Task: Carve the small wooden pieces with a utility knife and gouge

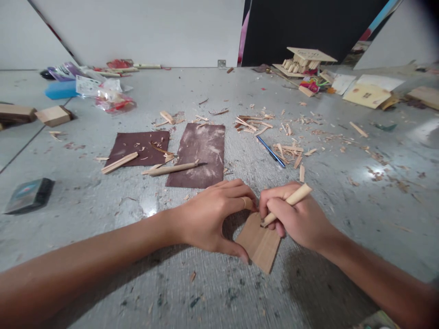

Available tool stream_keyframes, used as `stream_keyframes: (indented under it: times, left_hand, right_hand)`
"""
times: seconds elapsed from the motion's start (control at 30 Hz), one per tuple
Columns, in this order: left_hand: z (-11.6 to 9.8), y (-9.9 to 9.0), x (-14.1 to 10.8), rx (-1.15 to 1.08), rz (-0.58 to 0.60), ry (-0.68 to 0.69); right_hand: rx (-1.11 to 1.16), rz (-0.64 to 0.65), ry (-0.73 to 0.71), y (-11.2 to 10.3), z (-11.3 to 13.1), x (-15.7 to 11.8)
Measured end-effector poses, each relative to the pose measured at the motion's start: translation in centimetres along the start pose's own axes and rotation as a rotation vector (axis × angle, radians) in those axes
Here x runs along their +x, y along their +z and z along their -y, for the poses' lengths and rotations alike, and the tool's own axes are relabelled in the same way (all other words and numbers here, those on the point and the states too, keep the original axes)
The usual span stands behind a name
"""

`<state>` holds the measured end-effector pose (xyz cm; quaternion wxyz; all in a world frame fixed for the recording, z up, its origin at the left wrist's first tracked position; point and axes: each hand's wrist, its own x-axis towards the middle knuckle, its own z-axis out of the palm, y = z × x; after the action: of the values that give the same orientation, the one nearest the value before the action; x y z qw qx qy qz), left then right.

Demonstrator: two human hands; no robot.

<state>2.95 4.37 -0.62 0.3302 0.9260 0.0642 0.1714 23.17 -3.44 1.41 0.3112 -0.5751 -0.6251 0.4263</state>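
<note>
A small flat piece of wood (261,249) with slanted sides lies on the grey work surface. My left hand (219,212) is curved around its left side, thumb at the near edge and fingers at the far end, gripping it. In my right hand (300,224) is a carving tool with a pale round wooden handle (299,195), held like a pen. Its tip meets the wood near the far end, beside a small dark notch; the blade's shape is mostly hidden. Another wooden-handled carving knife (174,168) rests across a brown sandpaper sheet (209,141).
A second sandpaper sheet (126,142), a wood strip (120,162) and a blue pen (270,151) lie beyond my hands. Wood shavings (254,122) are scattered around. A dark box (29,196) and wood block (54,115) sit left; a small wooden model (308,59) stands back right.
</note>
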Motion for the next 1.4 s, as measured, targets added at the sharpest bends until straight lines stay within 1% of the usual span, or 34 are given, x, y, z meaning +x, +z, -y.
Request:
stream_keyframes:
  times: [0.33,0.6,0.83,1.07,1.13,1.23,1.3,1.4]
  left_hand:
    - [0.1,0.0,0.0,0.005,-0.003,0.011]
    - [0.1,0.0,0.0,-0.012,0.007,0.004]
    - [0.1,0.0,0.0,0.000,0.005,0.007]
    - [0.1,0.0,0.0,0.002,0.011,0.004]
    - [0.1,0.0,0.0,0.014,0.006,0.002]
    - [0.1,0.1,-0.1,0.044,-0.009,-0.008]
    - [0.1,0.2,-0.2,0.061,-0.007,-0.009]
    - [-0.1,0.1,-0.3,0.074,-0.009,-0.007]
  right_hand:
    - [-0.035,-0.007,-0.005,0.0,0.1,0.1]
    - [0.013,-0.050,0.040,0.1,-0.1,-0.1]
    - [0.011,-0.095,0.083,0.3,-0.1,-0.1]
    - [0.022,-0.084,0.154,0.3,0.1,0.0]
    - [-0.010,-0.064,0.110,0.3,0.2,-0.1]
    - [-0.163,-0.034,-0.053,0.1,0.5,-0.1]
    - [-0.269,0.015,-0.132,-0.2,0.8,-0.1]
    - [-0.286,0.114,-0.128,-0.8,1.0,0.1]
